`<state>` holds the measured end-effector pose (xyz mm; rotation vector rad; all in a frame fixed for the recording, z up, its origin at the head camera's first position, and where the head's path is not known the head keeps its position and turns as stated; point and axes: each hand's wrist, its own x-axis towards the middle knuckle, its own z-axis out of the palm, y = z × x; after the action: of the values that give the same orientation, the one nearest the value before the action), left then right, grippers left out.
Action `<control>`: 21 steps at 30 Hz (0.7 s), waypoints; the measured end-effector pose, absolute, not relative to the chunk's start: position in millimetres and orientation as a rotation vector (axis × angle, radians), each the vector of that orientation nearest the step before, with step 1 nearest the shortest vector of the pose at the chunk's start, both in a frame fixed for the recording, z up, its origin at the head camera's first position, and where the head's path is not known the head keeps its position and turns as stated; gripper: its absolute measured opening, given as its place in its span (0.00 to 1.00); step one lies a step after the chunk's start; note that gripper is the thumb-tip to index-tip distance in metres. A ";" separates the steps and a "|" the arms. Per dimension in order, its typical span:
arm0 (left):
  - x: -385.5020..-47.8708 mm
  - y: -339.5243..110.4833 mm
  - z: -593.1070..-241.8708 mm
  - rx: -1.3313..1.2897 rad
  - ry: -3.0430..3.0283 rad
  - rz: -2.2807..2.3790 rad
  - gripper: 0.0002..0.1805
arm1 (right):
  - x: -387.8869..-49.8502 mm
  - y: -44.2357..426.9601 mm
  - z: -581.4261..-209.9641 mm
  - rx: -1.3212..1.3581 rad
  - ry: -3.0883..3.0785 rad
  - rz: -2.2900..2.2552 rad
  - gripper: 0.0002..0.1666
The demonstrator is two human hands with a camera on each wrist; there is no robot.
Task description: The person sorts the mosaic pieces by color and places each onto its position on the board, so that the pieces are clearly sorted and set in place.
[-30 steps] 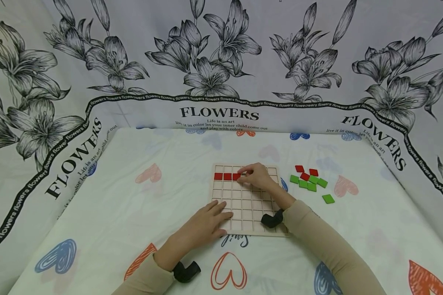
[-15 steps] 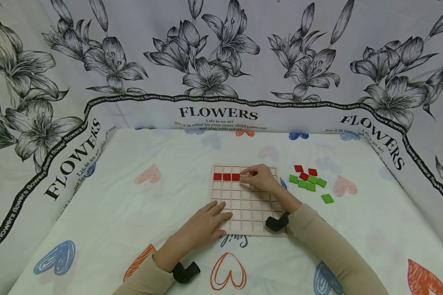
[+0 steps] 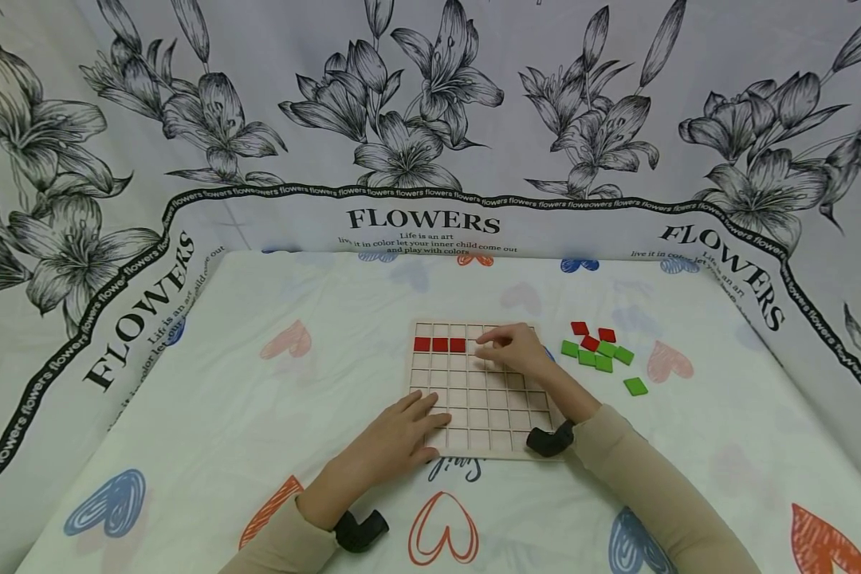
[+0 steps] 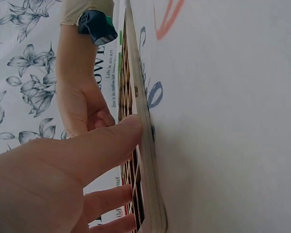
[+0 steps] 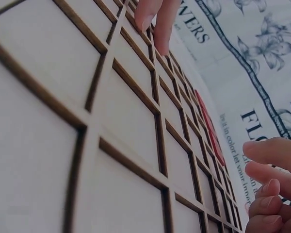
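A wooden grid board (image 3: 466,430) lies on the cloth, with three red square tiles (image 3: 440,344) side by side in its second row from the far side. My left hand (image 3: 395,434) rests on the board's near left part. Its thumb (image 4: 123,136) lies on the wooden edge in the left wrist view, other fingers spread over the cells. Above the far right cells is my right hand (image 3: 513,348), just right of the red tiles. Its thumb and index finger stand apart; the right wrist view shows nothing between them, and the other fingers (image 5: 266,208) bend loosely.
Right of the board lie a few loose red tiles (image 3: 579,328) and several green tiles (image 3: 603,363). One green tile (image 3: 635,387) sits apart, nearer to me. A heart-print cloth (image 3: 330,319) covers the table, and a flower-print curtain (image 3: 258,215) hangs behind it.
My right hand has drawn back rightward from the third red tile, which now shows whole in its cell. The gap between its thumb and index finger shows clearly. The left hand stays put.
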<state>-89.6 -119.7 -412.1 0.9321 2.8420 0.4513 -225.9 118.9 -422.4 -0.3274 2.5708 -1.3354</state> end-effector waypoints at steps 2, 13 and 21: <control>-89.6 -119.7 -412.2 0.933 2.843 0.451 0.25 | -224.4 120.2 -421.6 -0.315 2.578 -1.332 0.15; -90.2 -120.4 -414.9 0.965 2.863 0.430 0.25 | -216.9 130.8 -416.3 -0.261 2.570 -1.360 0.15; -90.3 -120.3 -415.5 0.965 2.868 0.430 0.25 | -217.2 142.4 -417.6 -0.258 2.597 -1.361 0.16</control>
<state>-90.3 -120.3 -415.5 0.9647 2.8681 0.4302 -217.2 142.4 -417.6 -0.2579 2.5966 -1.3613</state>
